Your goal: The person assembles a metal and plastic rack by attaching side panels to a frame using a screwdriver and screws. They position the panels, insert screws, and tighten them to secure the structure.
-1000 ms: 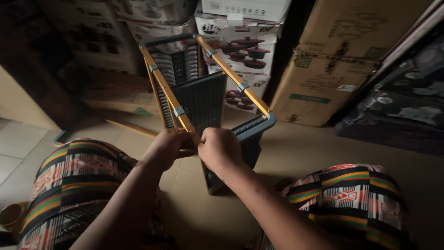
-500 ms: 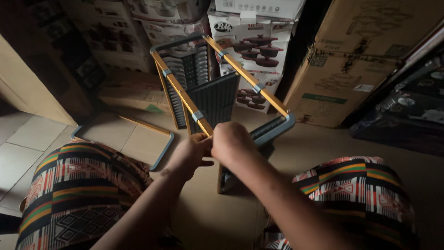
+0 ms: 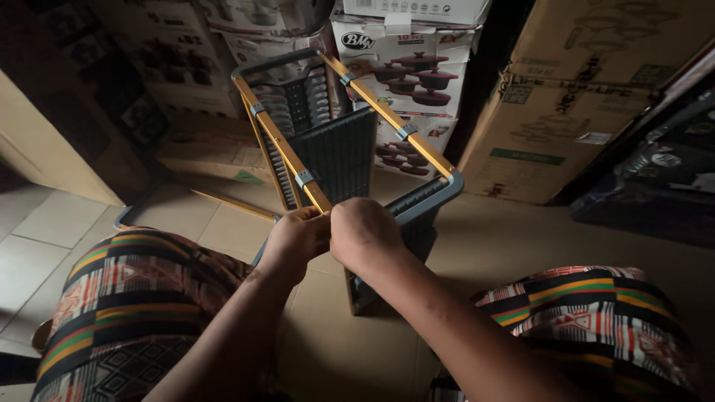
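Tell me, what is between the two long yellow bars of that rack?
In the head view, a dark grey slatted plastic panel stands between the two yellow metal bars, below them, inside the rack frame.

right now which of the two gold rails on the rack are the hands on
The left gold rail: both the left hand and right hand meet at its near end. The right gold rail runs free to the grey corner piece.

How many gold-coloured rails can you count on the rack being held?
2. The left rail runs from the far corner down to the hands, left hand and right hand. The right rail runs to the near grey corner. Others may be hidden.
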